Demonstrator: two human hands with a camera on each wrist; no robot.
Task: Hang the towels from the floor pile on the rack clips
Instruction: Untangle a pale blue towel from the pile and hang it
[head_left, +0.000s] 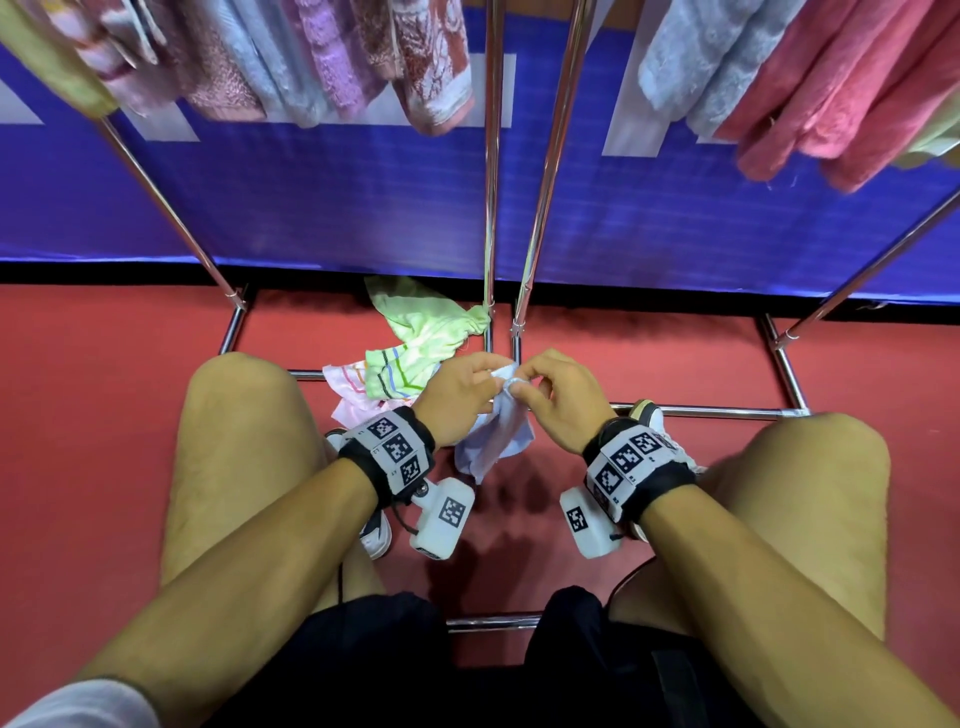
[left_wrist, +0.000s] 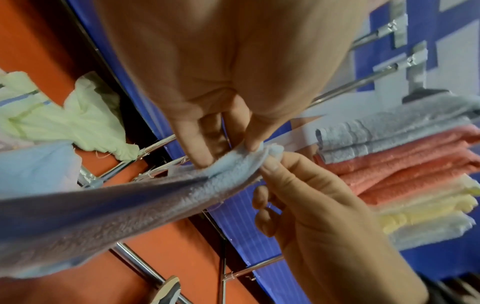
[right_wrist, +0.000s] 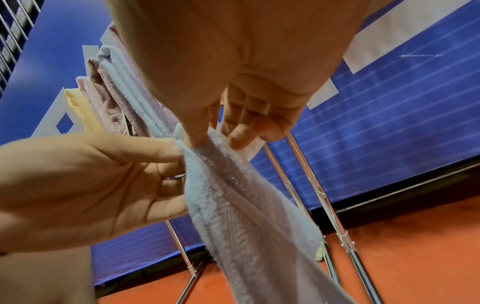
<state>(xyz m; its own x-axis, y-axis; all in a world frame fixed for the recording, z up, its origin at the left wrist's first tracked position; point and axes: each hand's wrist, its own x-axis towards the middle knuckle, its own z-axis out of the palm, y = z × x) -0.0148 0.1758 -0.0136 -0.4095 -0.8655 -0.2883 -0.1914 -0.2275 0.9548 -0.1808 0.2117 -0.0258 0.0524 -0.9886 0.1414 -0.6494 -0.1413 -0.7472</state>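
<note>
Towel (head_left: 496, 431), pale blue, hangs in front of the person's knees with one top corner pinched by both hands at nearly the same spot, so its long axis drops straight down from the grip toward the red floor (head_left: 104, 415). Left hand (head_left: 457, 392) and right hand (head_left: 558, 397) meet thumb to thumb on that corner, neither clearly nearer. The floor pile (head_left: 395, 364) lies just beyond the hands at the rack's (head_left: 491, 208) foot. Hung towels (head_left: 831, 93) are overhead, so I judge the corner must travel upward to reach a clip.
</note>
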